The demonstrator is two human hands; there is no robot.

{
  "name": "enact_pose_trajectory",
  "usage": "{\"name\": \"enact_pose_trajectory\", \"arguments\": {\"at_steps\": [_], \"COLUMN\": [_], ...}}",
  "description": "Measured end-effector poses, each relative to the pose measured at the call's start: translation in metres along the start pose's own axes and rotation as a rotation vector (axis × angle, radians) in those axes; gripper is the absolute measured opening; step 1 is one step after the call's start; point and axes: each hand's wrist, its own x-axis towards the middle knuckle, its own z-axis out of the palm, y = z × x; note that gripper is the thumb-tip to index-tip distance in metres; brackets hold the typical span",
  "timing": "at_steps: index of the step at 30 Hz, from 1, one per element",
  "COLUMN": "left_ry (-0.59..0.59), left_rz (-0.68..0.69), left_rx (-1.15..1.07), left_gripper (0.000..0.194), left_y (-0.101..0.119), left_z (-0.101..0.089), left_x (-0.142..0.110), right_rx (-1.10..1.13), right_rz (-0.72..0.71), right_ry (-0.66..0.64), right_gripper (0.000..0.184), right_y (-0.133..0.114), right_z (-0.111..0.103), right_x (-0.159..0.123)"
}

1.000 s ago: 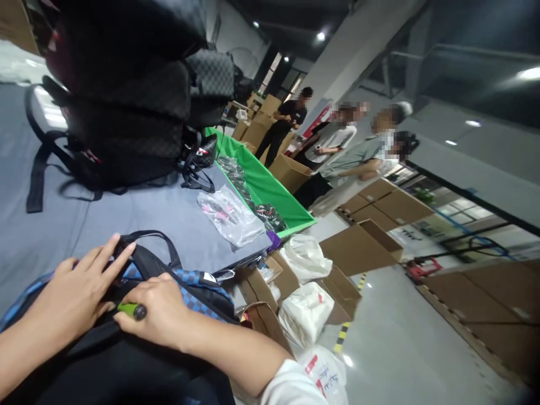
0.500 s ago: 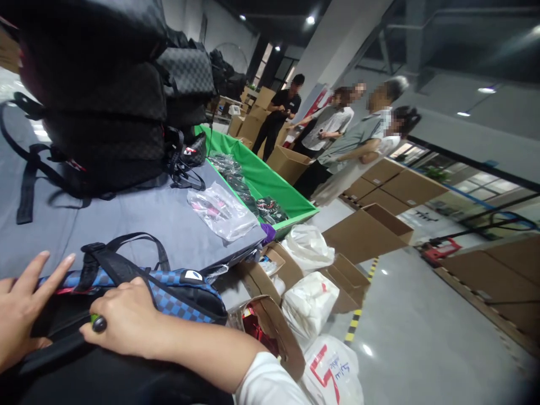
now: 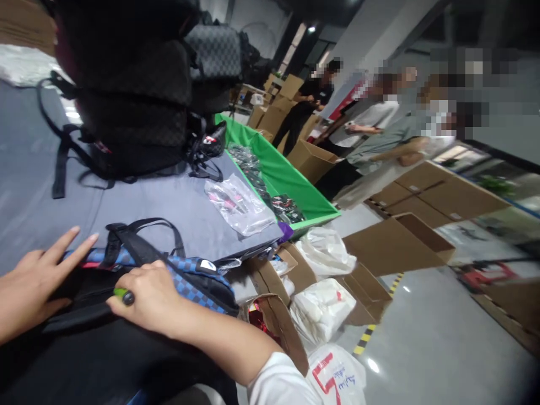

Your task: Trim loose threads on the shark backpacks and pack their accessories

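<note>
A black backpack with blue-and-black checkered panels (image 3: 189, 284) lies at the near edge of the table, its dark straps bent upward. My left hand (image 3: 40, 284) rests on its left part with fingers spread. My right hand (image 3: 149, 304) is closed around a green tool with a black round end (image 3: 125, 296), pressed against the bag's dark fabric. Most of that tool is hidden in the fist, so its kind does not show. Behind the bag stands a tall stack of dark backpacks (image 3: 135, 107) with loose straps.
A clear plastic bag (image 3: 238, 205) lies on the grey table (image 3: 139, 197). Beyond is a green-walled bin (image 3: 278, 163) with wrapped packs. White sacks (image 3: 323, 309) and open cartons (image 3: 392, 242) crowd the floor at right. Several people stand farther back.
The view has shifted, so the table and bags appear farther right. My left hand stays spread on the backpack, and my right hand keeps its hold on the green tool.
</note>
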Motion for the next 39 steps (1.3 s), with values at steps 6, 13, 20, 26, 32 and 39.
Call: {"name": "enact_pose_trajectory", "arguments": {"at_steps": [6, 13, 20, 26, 32, 39], "left_ry": [-0.367, -0.444, -0.351, -0.33, -0.337, -0.329], "left_rz": [-0.275, -0.297, -0.294, -0.299, -0.31, -0.304], "left_rx": [-0.033, -0.067, -0.053, -0.061, -0.083, -0.108], "left_gripper": [0.117, 0.124, 0.119, 0.12, 0.114, 0.113], "left_y": [0.05, 0.049, 0.051, 0.052, 0.053, 0.053], "left_z": [-0.061, -0.071, -0.063, -0.062, -0.063, -0.061], "left_x": [0.005, 0.011, 0.005, 0.005, 0.006, 0.007], "right_rx": [0.189, 0.318, 0.305, 0.308, 0.268, 0.305], "right_rz": [-0.044, -0.238, -0.21, -0.208, -0.159, -0.112], "right_ry": [0.076, 0.243, 0.29, 0.32, 0.357, 0.327], "right_gripper": [0.009, 0.011, 0.011, 0.011, 0.009, 0.01], "right_y": [0.015, 0.013, -0.003, -0.012, -0.016, -0.021], "right_z": [-0.001, 0.011, 0.025, 0.036, 0.035, 0.034], "right_x": [-0.011, -0.008, 0.0, 0.004, 0.0, 0.0]}}
